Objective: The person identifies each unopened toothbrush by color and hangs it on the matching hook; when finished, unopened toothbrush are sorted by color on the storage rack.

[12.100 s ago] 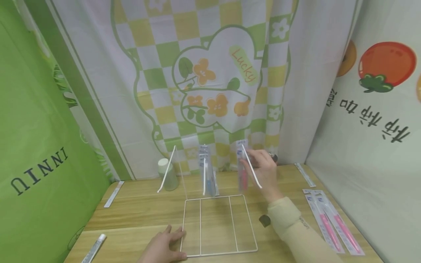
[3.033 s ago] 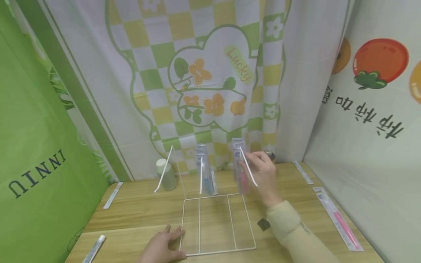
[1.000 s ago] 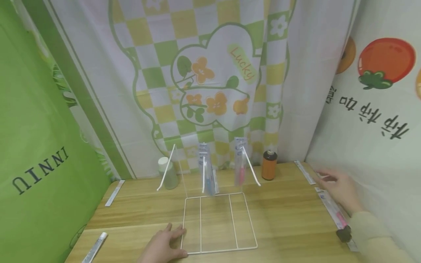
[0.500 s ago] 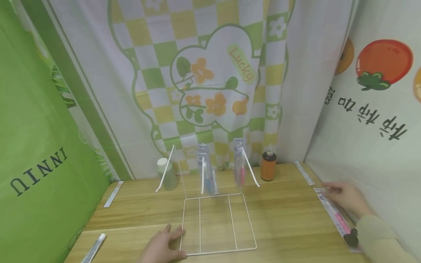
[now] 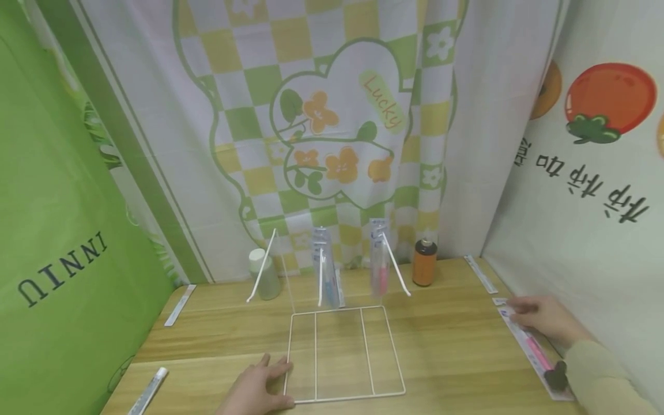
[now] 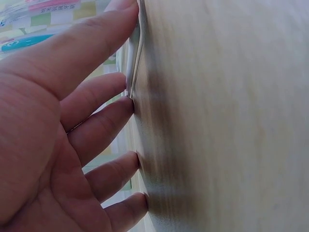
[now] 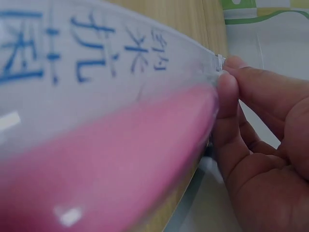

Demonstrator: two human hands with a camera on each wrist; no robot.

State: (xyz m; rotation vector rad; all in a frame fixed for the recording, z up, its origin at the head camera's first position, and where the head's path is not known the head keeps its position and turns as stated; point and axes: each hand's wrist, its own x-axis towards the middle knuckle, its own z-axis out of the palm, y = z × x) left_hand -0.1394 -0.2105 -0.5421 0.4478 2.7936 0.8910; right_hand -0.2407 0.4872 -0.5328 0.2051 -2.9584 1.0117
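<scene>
My right hand (image 5: 552,318) is at the table's right edge, pinching the upper end of a pink toothbrush in clear packaging (image 5: 539,354). In the right wrist view, thumb and index finger meet on the end of that package (image 7: 111,130). My left hand (image 5: 255,385) rests at the front left corner of a white wire display rack (image 5: 344,398), its fairly straight fingertips touching the base wire and the table. Packaged pink toothbrushes (image 5: 381,279) hang on the rack's right hook, packaged blue ones (image 5: 328,282) on the middle hook. The left hook (image 5: 261,265) carries nothing.
Behind the rack stand a pale green bottle with a white cap (image 5: 267,279) and an orange bottle with a dark top (image 5: 424,265). A tube (image 5: 148,392) lies front left. Flat narrow packages lie at the left (image 5: 180,305) and right (image 5: 480,274) edges. Curtains enclose the table.
Pink toothbrushes were added to the right hook, and fewer lie at the right. My right hand has moved from that hook to the package at the right edge. The left hand stays put.
</scene>
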